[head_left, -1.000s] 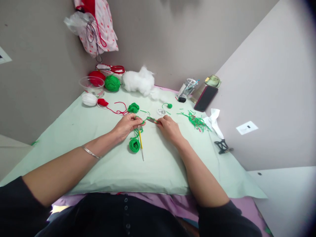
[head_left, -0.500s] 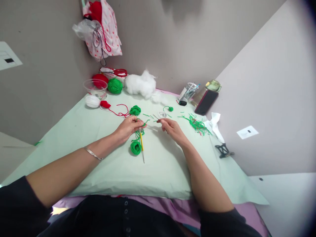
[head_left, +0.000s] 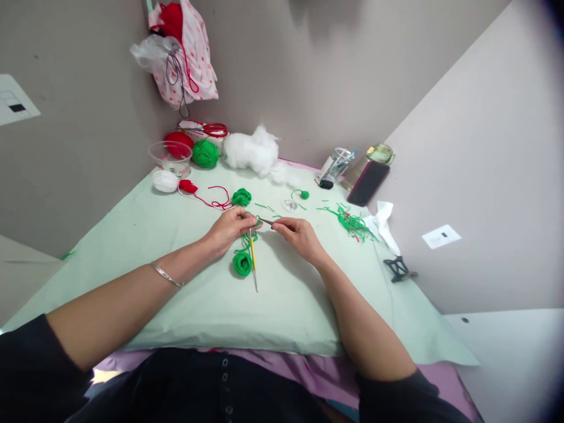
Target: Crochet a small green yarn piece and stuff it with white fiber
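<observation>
Pinched between the thumb and fingers of my left hand (head_left: pixel 231 229) is a small piece of green yarn work (head_left: pixel 258 221), mostly hidden by the fingers. My right hand (head_left: pixel 300 235) grips a slim dark pointed tool (head_left: pixel 267 221), its tip at the green yarn; its exact kind is too small to make out. Just below the left fingers lies a yellow-handled crochet hook (head_left: pixel 252 256), beside a small green yarn ball (head_left: pixel 242 264) with loose strands running up towards the left hand. Another green yarn bundle (head_left: pixel 241 197) rests behind that hand.
Green yarn scraps (head_left: pixel 352 223) lie to the right, near a phone (head_left: pixel 369 183) leaning on a bottle (head_left: pixel 381 154). White stuffing (head_left: pixel 251 150), a clear tub (head_left: pixel 170 161) and red-handled scissors (head_left: pixel 215 130) stand at the back. A black stand (head_left: pixel 399 269) sits at the right edge.
My right hand has turned and shifted slightly left, bringing the dark tool's tip from apart to the green yarn at my left fingers. The left hand has stayed in place.
</observation>
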`<move>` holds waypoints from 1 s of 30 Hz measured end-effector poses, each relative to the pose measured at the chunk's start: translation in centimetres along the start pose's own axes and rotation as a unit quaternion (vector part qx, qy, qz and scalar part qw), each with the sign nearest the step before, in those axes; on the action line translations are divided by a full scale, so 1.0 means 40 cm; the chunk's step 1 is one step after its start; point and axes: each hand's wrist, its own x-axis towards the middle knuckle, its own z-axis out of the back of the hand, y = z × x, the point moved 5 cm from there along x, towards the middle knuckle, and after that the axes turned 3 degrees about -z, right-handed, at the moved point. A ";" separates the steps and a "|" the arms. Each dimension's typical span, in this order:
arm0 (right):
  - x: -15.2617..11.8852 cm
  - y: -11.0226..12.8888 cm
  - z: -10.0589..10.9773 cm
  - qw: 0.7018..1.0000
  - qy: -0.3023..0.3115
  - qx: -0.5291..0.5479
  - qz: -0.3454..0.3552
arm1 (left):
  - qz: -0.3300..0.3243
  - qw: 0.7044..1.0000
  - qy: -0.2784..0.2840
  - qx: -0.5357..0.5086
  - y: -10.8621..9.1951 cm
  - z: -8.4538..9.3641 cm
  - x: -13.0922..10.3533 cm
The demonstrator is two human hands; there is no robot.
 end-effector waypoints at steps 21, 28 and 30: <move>-0.015 0.026 -0.002 0.998 0.044 0.047 -0.012 | 0.001 1.000 0.008 0.002 0.001 -0.001 -0.001; -0.004 0.009 -0.005 1.000 -0.004 -0.006 0.003 | 0.007 1.000 0.011 0.005 0.002 -0.001 -0.001; 0.001 -0.007 0.005 0.998 -0.044 -0.037 0.015 | 0.006 1.000 0.010 0.002 0.002 0.000 -0.001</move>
